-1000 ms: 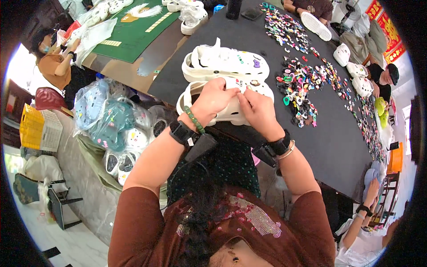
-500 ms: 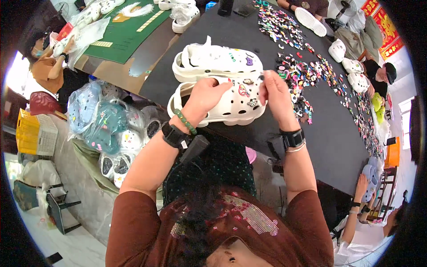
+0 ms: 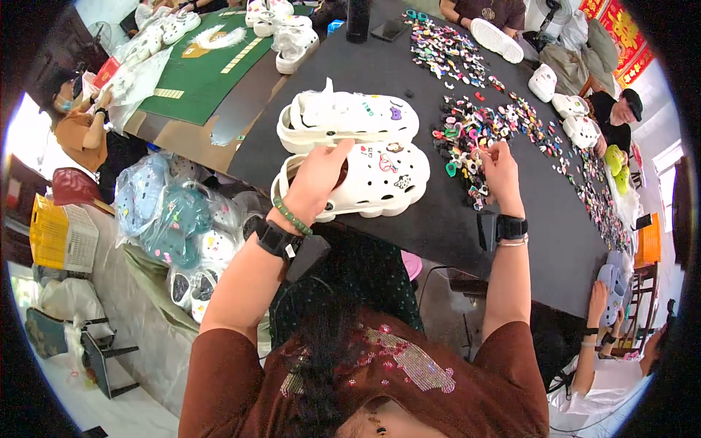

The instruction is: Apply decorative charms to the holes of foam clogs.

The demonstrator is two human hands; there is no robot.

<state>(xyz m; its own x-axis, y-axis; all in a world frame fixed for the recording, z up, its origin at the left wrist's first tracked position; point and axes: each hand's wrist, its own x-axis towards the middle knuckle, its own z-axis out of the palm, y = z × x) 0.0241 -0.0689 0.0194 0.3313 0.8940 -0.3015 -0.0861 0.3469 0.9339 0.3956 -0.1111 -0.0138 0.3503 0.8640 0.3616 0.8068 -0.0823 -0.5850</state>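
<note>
My left hand [image 3: 318, 177] grips the near white clog [image 3: 413, 175] at its foot opening, the thumb on top and the other fingers partly hidden inside. Several small charms sit on that clog's holed toe, among them a red-and-white one [image 3: 387, 162] and a black-and-white one [image 3: 402, 182]. Beside it, on the far side, stands a second white clog [image 3: 343, 131] with a purple charm [image 3: 396, 114] and green ones. Over the near edge of a heap of loose, many-coloured charms [image 3: 467, 124], my right hand [image 3: 502, 174] has its fingertips pinched together; what they hold is too small to make out.
The charms spread along the dark table [image 3: 504, 270] to the far right. A dark bottle [image 3: 358, 20] and a phone [image 3: 390, 30] lie at the back. Bagged clogs [image 3: 171, 212] are stacked at my left. Several co-workers sit around, one holding a white clog [image 3: 496, 41].
My right hand has left the near clog's toe and moved right to the charm heap. My left hand still holds the clog, which lies flatter on the table.
</note>
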